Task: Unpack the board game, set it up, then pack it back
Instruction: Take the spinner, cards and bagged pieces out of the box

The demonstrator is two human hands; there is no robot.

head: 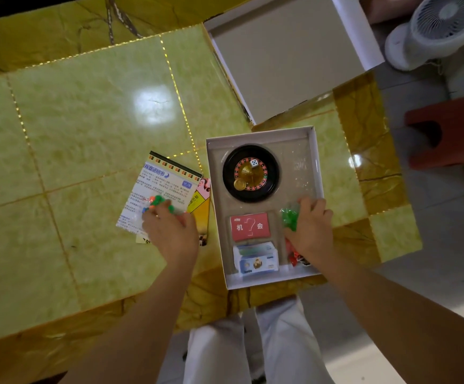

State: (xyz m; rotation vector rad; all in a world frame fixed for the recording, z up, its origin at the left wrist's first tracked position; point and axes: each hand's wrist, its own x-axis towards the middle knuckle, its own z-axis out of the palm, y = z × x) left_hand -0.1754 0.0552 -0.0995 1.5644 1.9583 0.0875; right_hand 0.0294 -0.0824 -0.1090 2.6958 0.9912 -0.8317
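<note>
Nearby — box lid [289, 65], fan [444, 26], red stool [452, 128].

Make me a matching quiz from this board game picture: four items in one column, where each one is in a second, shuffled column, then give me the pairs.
Column one:
1. white die
2. red card deck
3. instruction sheet
4. green pieces

Column two:
A. on the table, left of the box
B. gripped by the right hand
C. inside the roulette wheel
D. in the box compartment just below the wheel

Pairs: 1-C, 2-D, 3-A, 4-B
</note>
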